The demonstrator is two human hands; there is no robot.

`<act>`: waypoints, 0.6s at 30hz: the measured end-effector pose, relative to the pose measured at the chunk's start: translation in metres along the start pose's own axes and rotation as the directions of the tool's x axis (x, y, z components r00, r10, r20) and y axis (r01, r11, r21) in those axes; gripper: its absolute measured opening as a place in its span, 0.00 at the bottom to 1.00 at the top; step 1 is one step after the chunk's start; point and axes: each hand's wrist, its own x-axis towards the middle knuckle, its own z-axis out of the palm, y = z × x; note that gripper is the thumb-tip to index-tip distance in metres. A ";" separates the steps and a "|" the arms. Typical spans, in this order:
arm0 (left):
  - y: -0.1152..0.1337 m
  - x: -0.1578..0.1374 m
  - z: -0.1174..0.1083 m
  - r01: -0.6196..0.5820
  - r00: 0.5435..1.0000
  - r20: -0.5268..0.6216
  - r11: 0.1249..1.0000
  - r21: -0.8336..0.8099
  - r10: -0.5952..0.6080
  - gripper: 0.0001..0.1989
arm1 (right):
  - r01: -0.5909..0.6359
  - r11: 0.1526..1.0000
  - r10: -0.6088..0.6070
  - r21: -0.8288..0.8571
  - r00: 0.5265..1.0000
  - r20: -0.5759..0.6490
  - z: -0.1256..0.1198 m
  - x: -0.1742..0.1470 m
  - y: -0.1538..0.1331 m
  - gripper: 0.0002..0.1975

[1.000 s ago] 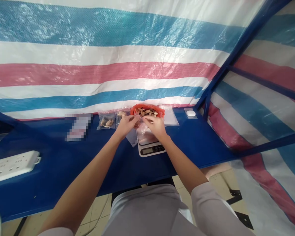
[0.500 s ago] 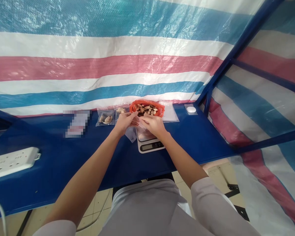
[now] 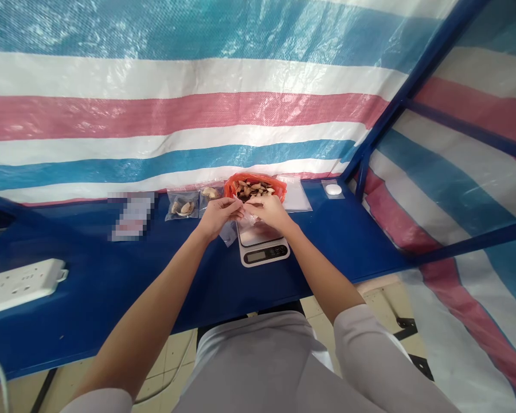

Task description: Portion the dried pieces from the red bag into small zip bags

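My left hand point(image 3: 221, 215) and my right hand point(image 3: 268, 213) meet above a digital kitchen scale point(image 3: 265, 254), both with fingers pinched. Between them they grip a small clear plastic bag point(image 3: 250, 218), partly hidden by the fingers. Just behind the hands lies an open red plastic bag point(image 3: 279, 190) full of dried brown-and-pale slices point(image 3: 254, 189). Another clear bag point(image 3: 228, 234) lies flat against the scale's left side. The scale's display shows no figure that I can read.
Left of my hands lie two clear bags with pale dried pieces point(image 3: 183, 208) point(image 3: 210, 194). A stack of clear bags point(image 3: 298, 197) and a bagged white round item point(image 3: 333, 189) sit to the right. A power strip point(image 3: 23, 285) rests on the blue table point(image 3: 155, 275); a striped sheet point(image 3: 189, 117) hangs behind.
The right hand has shifted slightly up and left, closer to the left hand, while both keep hold of the small clear bag. More of the scale's front panel shows.
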 end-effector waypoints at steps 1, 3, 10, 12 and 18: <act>-0.001 0.001 0.000 -0.007 1.000 0.008 1.000 0.007 0.007 0.19 | -0.005 1.000 0.005 0.006 1.000 0.016 -0.001 0.002 -0.001 0.09; -0.003 0.001 0.000 -0.020 1.000 0.020 1.000 0.020 0.019 0.20 | -0.008 1.000 0.007 0.019 0.999 0.031 -0.002 0.004 -0.001 0.09; 0.000 0.000 0.002 -0.037 0.999 0.013 0.996 0.086 0.036 0.20 | -0.065 0.996 0.069 0.068 0.996 -0.055 0.000 0.007 0.006 0.09; 0.000 0.000 0.001 -0.042 0.999 -0.012 0.992 0.123 0.044 0.18 | -0.084 0.993 0.090 0.089 0.993 -0.073 0.000 0.006 0.008 0.10; -0.002 0.001 -0.003 -0.076 0.990 -0.096 0.955 0.288 0.108 0.13 | -0.097 0.993 0.104 0.074 0.990 -0.098 -0.001 0.005 0.012 0.10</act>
